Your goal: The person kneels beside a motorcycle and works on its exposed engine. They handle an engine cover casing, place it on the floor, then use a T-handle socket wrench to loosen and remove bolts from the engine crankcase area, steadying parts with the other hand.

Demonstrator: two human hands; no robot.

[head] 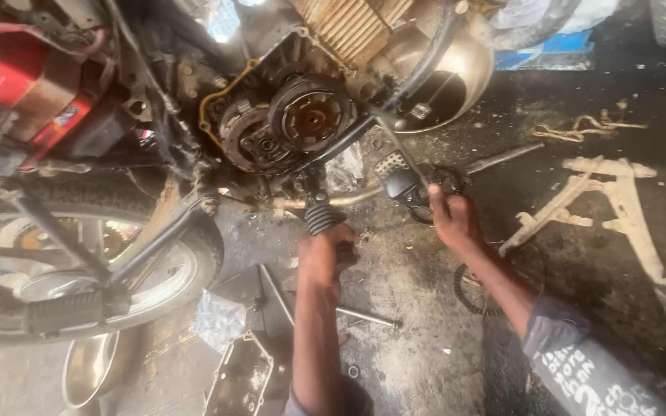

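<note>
A motorcycle stands with its side cover off, so the exposed clutch assembly [306, 119] and gears show. My left hand [325, 258] is closed around the ribbed black rubber footpeg [322, 216] below the engine. My right hand [451, 218] is closed on the lower end of a thin metal rod-like tool [406, 150] that runs up toward the engine, beside the ridged brake pedal [389, 164]. A dark ring-shaped part [447, 179] sits just above those fingers. What exactly the right fingers pinch is partly hidden.
The rear wheel [79, 266] fills the left. On the oily floor lie the removed engine cover [242, 379], a toothed ring plate [468, 293], a steel rod [368, 317], a crumpled plastic bag [217, 320] and a chrome bowl [89, 371]. The chrome exhaust [468, 65] is at upper right.
</note>
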